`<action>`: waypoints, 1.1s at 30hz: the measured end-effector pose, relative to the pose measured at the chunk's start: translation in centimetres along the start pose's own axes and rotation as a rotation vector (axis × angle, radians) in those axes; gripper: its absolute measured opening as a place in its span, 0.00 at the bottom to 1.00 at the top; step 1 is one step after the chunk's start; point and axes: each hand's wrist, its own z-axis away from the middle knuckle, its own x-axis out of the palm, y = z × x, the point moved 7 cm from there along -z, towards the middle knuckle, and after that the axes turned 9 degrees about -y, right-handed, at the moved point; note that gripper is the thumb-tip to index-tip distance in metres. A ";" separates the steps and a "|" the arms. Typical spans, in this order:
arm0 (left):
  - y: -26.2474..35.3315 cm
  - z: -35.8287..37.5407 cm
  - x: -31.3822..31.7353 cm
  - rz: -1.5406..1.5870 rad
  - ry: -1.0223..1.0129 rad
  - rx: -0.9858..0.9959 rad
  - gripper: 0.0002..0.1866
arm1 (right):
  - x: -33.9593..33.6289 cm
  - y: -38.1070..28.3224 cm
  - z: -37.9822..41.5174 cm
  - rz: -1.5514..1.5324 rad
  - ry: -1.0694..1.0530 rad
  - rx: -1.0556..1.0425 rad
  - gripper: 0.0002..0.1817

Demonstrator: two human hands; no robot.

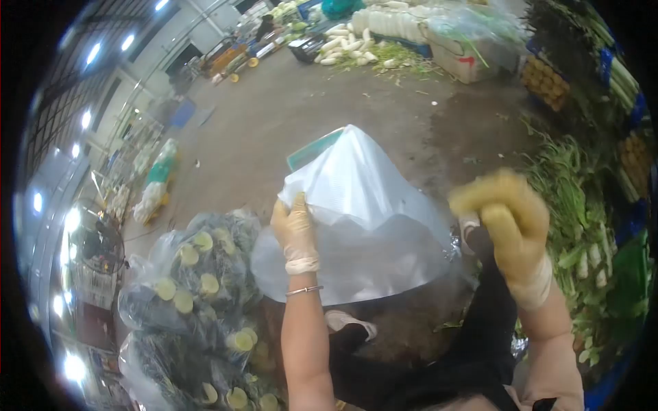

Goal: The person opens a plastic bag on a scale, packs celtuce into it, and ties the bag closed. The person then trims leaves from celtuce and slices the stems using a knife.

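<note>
My left hand, in a pale yellowish glove, pinches the left edge of a whitish translucent plastic sheet. The sheet rises to a peak and spreads wide near the floor; it may be a large bag. Behind its upper left side shows a teal-green edge of something mostly hidden. My right hand, gloved the same way, is raised to the right of the sheet, apart from it. Motion blurs its fingers, so whether they hold anything cannot be made out.
Clear bags of dark produce with pale round cut ends stand at left. Leafy greens lie along the right. White radishes are heaped at the back, near a white box. My shoe is below the sheet.
</note>
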 end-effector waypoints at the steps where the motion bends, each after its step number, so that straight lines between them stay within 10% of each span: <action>1: -0.9 -0.1 -0.6 -0.004 0.016 -0.005 0.14 | 1.2 2.7 2.0 -0.156 -0.059 0.158 0.10; 3: -3.5 -0.7 -2.6 -0.053 0.118 -0.092 0.15 | 4.0 8.2 3.6 -0.137 -0.071 0.558 0.14; 9: -10.6 -1.9 -4.5 0.137 0.068 -0.314 0.18 | 10.4 18.1 4.6 0.592 -0.214 0.174 0.26; 11: -13.2 -2.7 -4.6 0.084 0.052 -0.355 0.20 | 12.2 18.7 4.0 0.483 -0.318 0.256 0.27; 13: -15.1 -3.0 -4.4 0.034 0.047 -0.399 0.23 | 15.7 22.3 4.7 -0.422 -0.384 0.624 0.23; 19: -18.0 0.1 -8.7 -0.960 0.509 -0.010 0.24 | 16.8 25.5 7.0 -0.453 -0.345 0.908 0.16; 21: -13.6 3.8 -6.6 -0.335 0.217 -0.006 0.25 | 17.9 25.9 7.8 -0.423 -0.322 0.882 0.16; 23: -16.7 7.3 -1.7 0.128 -0.284 -0.456 0.22 | 20.0 24.7 8.6 -0.392 -0.309 0.859 0.17; 25: -16.3 10.0 3.3 -0.185 -0.469 -0.281 0.16 | 23.5 21.8 8.3 -0.548 -0.367 0.693 0.16; 29: -18.0 10.7 4.2 -0.025 -0.543 -0.471 0.11 | 21.8 21.1 7.8 -0.410 -0.501 0.744 0.12; 33: -19.6 11.1 -0.6 0.387 -0.115 -0.562 0.07 | 15.9 27.7 11.6 -0.710 -0.085 1.012 0.09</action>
